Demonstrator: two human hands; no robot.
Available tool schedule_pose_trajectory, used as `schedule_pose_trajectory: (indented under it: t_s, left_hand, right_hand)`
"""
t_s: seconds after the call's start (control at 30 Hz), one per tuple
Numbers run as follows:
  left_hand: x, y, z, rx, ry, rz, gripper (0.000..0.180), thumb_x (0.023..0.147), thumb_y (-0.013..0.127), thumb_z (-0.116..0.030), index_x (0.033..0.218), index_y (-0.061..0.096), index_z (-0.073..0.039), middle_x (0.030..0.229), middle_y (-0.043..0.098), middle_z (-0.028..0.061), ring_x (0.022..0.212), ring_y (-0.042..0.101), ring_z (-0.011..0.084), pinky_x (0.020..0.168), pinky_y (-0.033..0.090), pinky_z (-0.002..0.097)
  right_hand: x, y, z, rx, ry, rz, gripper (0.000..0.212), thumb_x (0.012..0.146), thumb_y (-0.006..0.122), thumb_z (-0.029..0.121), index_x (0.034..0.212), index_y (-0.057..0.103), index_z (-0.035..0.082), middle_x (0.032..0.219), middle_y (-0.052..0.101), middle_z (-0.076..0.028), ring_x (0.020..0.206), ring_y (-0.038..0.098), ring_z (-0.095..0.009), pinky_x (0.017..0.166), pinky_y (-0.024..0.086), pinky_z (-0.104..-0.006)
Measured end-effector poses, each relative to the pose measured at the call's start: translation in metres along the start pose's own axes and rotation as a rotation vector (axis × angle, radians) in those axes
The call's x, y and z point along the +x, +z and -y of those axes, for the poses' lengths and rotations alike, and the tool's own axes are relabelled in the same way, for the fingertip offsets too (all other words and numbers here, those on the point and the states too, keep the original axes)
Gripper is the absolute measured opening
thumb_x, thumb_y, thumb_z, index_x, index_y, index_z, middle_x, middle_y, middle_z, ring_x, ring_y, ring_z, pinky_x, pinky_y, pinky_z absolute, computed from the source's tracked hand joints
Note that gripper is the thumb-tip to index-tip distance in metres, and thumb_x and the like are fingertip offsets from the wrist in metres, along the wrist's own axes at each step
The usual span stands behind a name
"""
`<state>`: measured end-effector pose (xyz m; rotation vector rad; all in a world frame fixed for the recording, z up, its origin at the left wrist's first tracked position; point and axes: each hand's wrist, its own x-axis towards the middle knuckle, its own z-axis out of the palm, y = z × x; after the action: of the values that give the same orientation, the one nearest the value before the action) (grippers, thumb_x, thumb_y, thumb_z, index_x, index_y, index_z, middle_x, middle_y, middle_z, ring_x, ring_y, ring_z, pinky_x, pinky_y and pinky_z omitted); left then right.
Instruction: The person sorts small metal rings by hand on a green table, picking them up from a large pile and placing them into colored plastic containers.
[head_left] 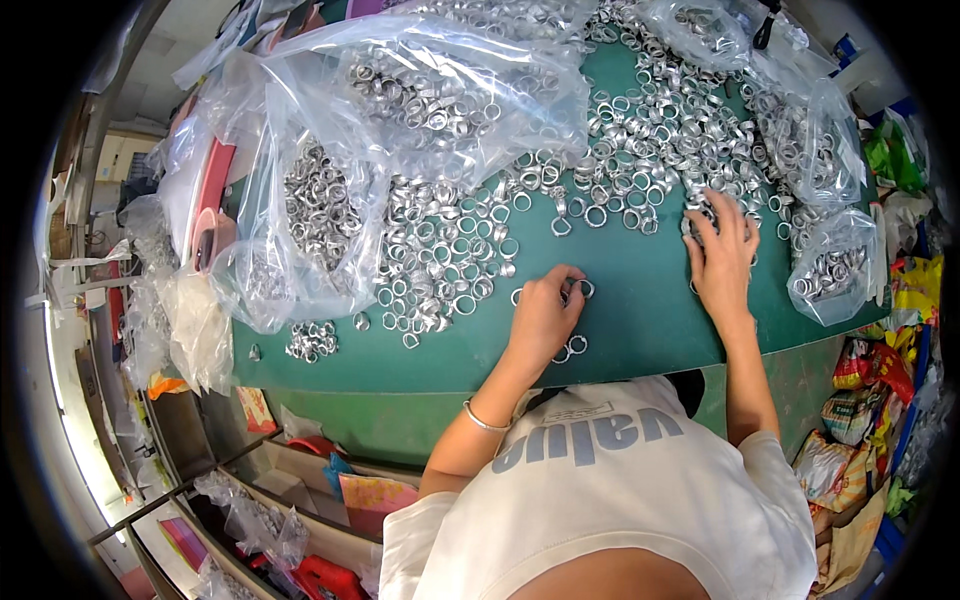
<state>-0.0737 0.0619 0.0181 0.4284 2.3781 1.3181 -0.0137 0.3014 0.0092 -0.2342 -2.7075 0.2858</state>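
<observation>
Hundreds of small silver metal rings (pixel 640 130) lie strewn over the green table top (pixel 640 300), most lying flat with their openings facing up, so no long axis shows. In the head view the left hand (pixel 545 312) is curled, fingertips bunched over a few rings (pixel 578 290) near the table's front edge; whether it actually pinches one I cannot tell. A silver bracelet (pixel 484 421) circles that wrist. The right hand (pixel 722 258) lies flat with fingers spread, fingertips touching the edge of the big ring pile. Clear plastic bags (pixel 420 100) stuffed with rings sit at the back left.
</observation>
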Motion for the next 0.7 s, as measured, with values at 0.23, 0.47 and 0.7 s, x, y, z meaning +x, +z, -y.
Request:
schedule_pose_trajectory:
  t_s: [0.23,0.47,0.7]
  left_hand:
    - [0.001,0.003,0.002,-0.035,0.022,-0.032,0.013,0.084,0.060,-0.003,0.096,0.064,0.001,0.060,0.059,0.0126,0.049,0.051,0.0176,0.049,0.041,0.0314]
    - [0.001,0.002,-0.004,-0.013,0.012,-0.060,0.012,0.084,0.060,-0.004,0.094,0.062,0.001,0.064,0.061,0.0175,0.054,0.057,0.0297,0.052,0.043,0.0382]
    - [0.002,0.002,0.011,0.044,0.057,-0.203,0.013,0.084,0.058,-0.001,0.097,0.059,0.000,0.065,0.061,0.0164,0.053,0.060,0.0263,0.049,0.044,0.0353]
  right_hand:
    - [0.032,-0.003,0.041,0.251,-0.073,0.000,0.038,0.072,0.073,0.009,0.108,0.061,0.007,0.122,0.052,-0.010,0.116,0.046,-0.030,0.096,0.032,-0.0415]
    - [0.060,0.048,0.083,0.219,-0.238,0.084,0.019,0.071,0.072,0.014,0.087,0.065,0.006,0.094,0.052,-0.005,0.093,0.047,-0.023,0.080,0.035,-0.0376]
    - [0.033,0.015,0.068,0.432,-0.333,0.322,0.010,0.075,0.068,0.010,0.083,0.064,0.005,0.093,0.054,-0.004,0.093,0.049,-0.024,0.081,0.039,-0.0373]
